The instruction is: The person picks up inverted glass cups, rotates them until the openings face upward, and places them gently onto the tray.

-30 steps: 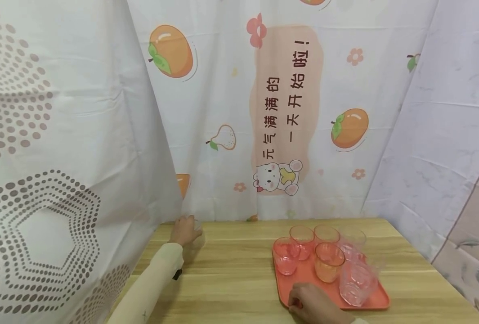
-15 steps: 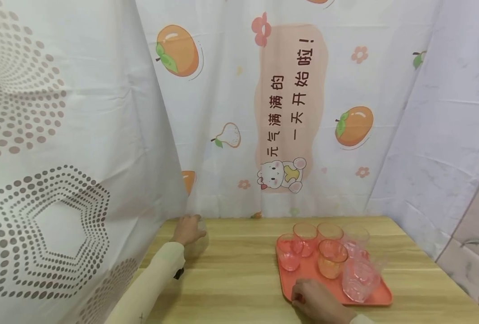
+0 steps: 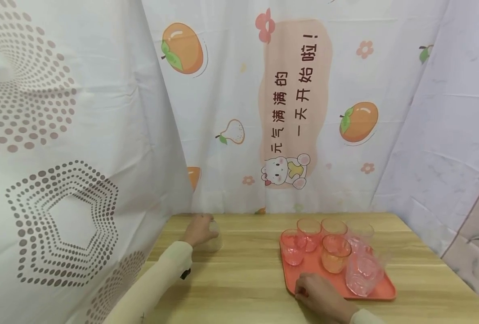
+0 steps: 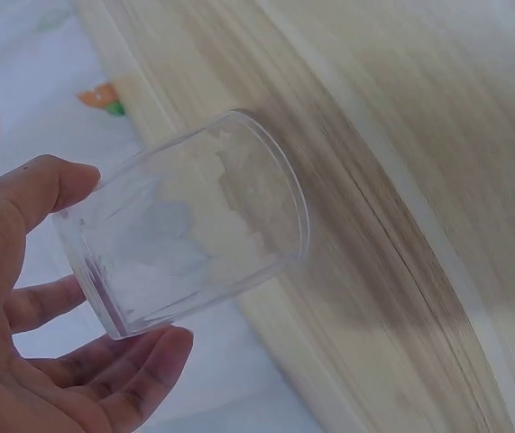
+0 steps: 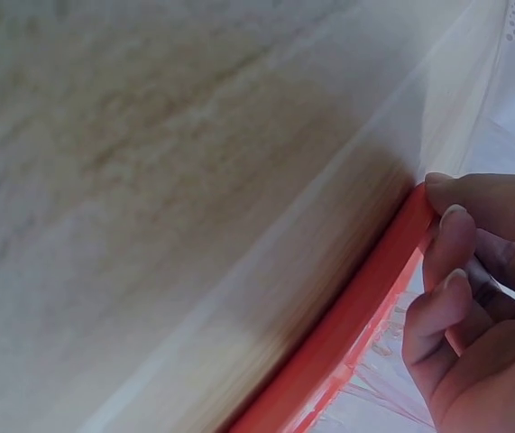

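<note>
In my left hand (image 4: pixel 68 298) is a clear cup (image 4: pixel 185 225). Thumb and fingers grip it around its base end, and the rim faces away from the palm. The head view puts this left hand (image 3: pixel 200 229) at the far left of the table, with the cup partly hidden behind the fingers. My right hand (image 3: pixel 320 294) is at the near left corner of a red tray (image 3: pixel 314 274). Up close in the right wrist view, thumb and forefinger of the right hand (image 5: pixel 482 289) pinch the tray's rim (image 5: pixel 347 325); the other fingers are curled.
On the tray stand a pink glass (image 3: pixel 293 249), a red-rimmed glass (image 3: pixel 309 236), an orange glass (image 3: pixel 335 256) and several others, including a large clear vessel (image 3: pixel 362 274) at the right. A printed curtain (image 3: pixel 231 180) closes off the table's (image 3: pixel 239 270) back and sides.
The head view has shifted, so the scene slides right and slightly up. My left hand comes a little nearer with the cup. The right hand keeps its place at the tray corner.
</note>
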`<move>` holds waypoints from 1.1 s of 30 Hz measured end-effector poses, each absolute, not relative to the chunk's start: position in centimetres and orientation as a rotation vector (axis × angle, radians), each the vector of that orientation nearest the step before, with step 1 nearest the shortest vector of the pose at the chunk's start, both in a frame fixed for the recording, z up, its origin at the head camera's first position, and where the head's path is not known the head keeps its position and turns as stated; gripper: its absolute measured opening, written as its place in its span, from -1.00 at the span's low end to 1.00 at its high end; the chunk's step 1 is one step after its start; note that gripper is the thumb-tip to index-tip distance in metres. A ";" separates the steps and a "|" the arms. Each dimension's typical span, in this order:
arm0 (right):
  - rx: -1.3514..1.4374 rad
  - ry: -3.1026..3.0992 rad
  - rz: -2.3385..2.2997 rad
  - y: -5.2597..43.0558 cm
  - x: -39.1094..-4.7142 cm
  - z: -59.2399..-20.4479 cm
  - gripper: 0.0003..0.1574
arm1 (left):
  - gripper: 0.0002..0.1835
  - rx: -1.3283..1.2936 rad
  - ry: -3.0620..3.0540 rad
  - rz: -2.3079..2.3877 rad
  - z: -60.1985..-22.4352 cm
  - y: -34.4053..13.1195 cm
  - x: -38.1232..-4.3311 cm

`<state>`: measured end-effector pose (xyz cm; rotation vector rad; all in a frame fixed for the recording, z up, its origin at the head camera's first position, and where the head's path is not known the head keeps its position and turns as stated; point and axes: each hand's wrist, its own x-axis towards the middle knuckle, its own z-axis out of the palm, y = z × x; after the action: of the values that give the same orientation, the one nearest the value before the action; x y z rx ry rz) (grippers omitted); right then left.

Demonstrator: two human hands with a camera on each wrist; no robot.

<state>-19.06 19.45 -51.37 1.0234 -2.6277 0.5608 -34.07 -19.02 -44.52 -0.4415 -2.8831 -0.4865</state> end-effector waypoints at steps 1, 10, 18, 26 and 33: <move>1.022 -2.631 0.559 19.5 -19.1 -51.4 -0.74 | -0.39 -0.443 -2.890 -0.497 -44.5 -18.9 -34.0; 0.987 -2.695 0.556 19.6 -19.3 -51.1 -0.75 | -0.39 -0.533 -2.889 -0.513 -44.0 -17.3 -33.0; 1.004 -2.701 0.583 19.5 -19.0 -51.4 -0.75 | -0.35 -0.588 -2.889 -0.555 -44.6 -16.2 -31.6; 0.994 -2.688 0.591 19.3 -18.9 -51.8 -0.73 | -0.37 -0.686 -2.866 -0.559 -44.7 -14.9 -30.5; 0.975 -2.705 0.610 19.4 -19.0 -51.5 -0.74 | -0.36 -0.746 -2.861 -0.527 -44.2 -13.9 -29.8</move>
<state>-19.04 19.44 -51.48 0.9748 -2.7050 0.6104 -29.83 -13.87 -44.20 -0.7460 -2.8610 -0.5268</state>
